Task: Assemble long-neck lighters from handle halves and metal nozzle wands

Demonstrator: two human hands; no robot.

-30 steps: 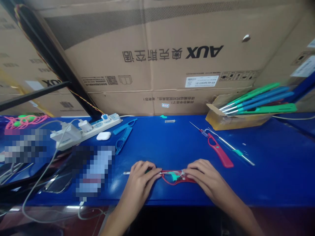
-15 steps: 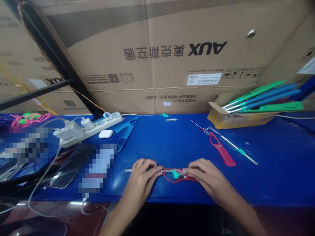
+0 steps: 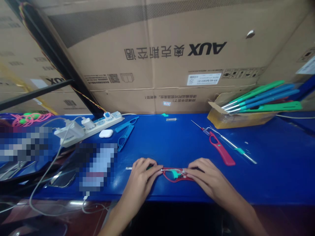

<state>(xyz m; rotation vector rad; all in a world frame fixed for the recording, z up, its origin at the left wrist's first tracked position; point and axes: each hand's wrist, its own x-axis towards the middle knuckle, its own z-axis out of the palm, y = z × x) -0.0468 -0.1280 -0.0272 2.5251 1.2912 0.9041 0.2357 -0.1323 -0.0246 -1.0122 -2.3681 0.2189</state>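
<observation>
An opened red long-nosed lighter (image 3: 165, 177) lies across the blue table near its front edge, its inside facing up. A teal trigger (image 3: 175, 174) and thin pale wires show in the casing. My left hand (image 3: 145, 172) is closed on the nozzle end, and a metal tip sticks out past its fingers on the left. At the handle end, my right hand (image 3: 202, 172) pinches the casing and wires with thumb and fingers; the exact contact is hidden. A loose red handle shell (image 3: 223, 149) lies beyond my right hand, beside a small screwdriver (image 3: 204, 130) and a metal rod (image 3: 236, 148).
Blue lighter shells (image 3: 125, 137) and a white earbud case (image 3: 106, 133) lie left, near a white power strip (image 3: 98, 122). Phones and cables occupy the left edge. A cardboard box (image 3: 221, 118) at back right holds several lighters. Large cartons (image 3: 157, 72) stand behind.
Almost nothing differs. Both hands keep their hold on the lighter, and the view has shifted very slightly.
</observation>
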